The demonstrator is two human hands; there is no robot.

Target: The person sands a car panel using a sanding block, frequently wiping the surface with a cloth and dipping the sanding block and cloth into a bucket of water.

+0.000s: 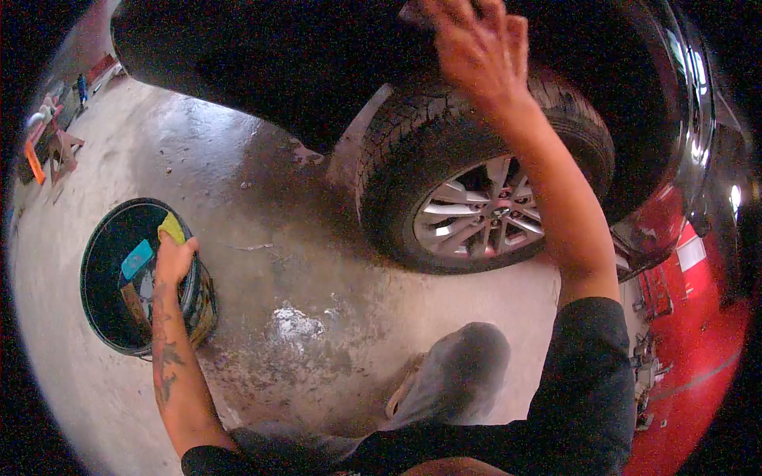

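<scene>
My left hand [173, 258] is closed around a yellow sponge [171, 228], at the right rim of a black bucket [86, 293] on the floor. Inside the bucket, beside my wrist, is a blue object [136, 260], perhaps a brush head; its lower part is unclear. At the top edge of the view, my right hand [482, 59] is raised in front of the dark car body above a tire [397, 174]. Its fingers look apart, slightly blurred and partly cut off by the frame. Below my right forearm shows the silver wheel rim [456, 214].
Wet patches and white suds [296, 325] lie on the concrete floor [262, 262]. My bent knee [468, 357] is below the wheel. A red surface [698, 341] is on the right, with metal parts along its edge. A stand with an orange piece [34, 163] is at far left.
</scene>
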